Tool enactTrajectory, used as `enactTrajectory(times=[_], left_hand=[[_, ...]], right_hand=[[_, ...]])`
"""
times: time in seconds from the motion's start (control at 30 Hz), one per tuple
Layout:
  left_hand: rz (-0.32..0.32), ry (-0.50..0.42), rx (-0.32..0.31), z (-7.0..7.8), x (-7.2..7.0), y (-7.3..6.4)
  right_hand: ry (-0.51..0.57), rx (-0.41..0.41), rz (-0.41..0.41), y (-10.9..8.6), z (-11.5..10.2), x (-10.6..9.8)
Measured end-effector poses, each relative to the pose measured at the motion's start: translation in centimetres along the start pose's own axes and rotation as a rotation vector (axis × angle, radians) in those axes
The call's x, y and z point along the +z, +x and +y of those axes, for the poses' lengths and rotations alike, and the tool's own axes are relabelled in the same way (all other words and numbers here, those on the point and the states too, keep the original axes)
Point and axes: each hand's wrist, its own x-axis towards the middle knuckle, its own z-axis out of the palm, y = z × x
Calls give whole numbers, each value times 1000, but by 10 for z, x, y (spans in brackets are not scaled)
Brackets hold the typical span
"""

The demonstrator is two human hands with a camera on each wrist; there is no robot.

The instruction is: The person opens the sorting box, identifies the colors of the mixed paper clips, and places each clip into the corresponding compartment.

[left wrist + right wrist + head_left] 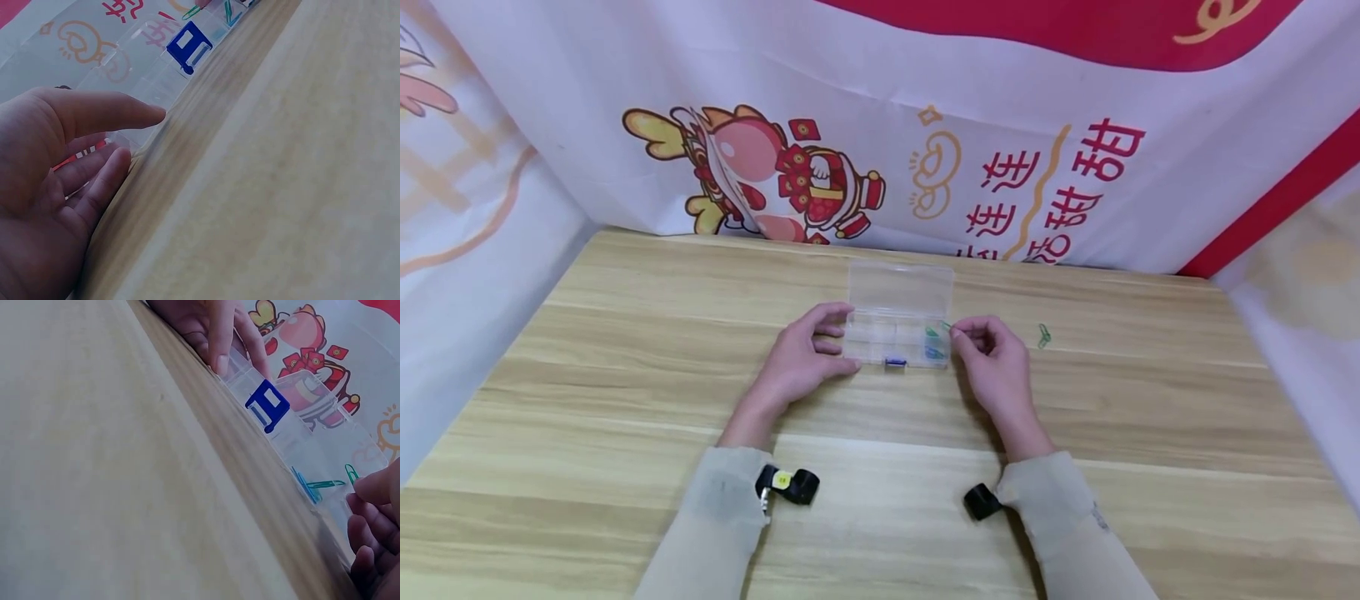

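A clear plastic compartment box (871, 332) lies on the table with its transparent lid (901, 287) raised at the back. My left hand (801, 350) holds the box's left end, thumb at the front corner and fingers along the side. Between thumb and finger, my right hand (996, 358) pinches a green paper clip (351, 472) over the box's right end. Green paper clips (932, 332) lie in a right-hand compartment, and blue paper clips (934, 353) are in the one in front of it. A blue latch (895, 362) marks the front edge.
Another green paper clip (1044, 336) lies on the wooden table (880, 500), to the right of my right hand. Behind the table hangs a printed white cloth (1037, 92), close to the raised lid.
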Motion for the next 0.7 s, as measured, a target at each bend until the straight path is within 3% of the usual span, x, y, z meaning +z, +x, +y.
enactTrajectory(times=[0.23,0.37,0.7], left_hand=[[7,-1,13,-1,0,0],[14,-4,12,-1,-2,-1],[3,-3,31,-2,-1,0]], right_hand=[[1,4,4,5,-3,6],[-27,-18,-35,6,-5,3],[-380,-293,-247,6,-24,-28]])
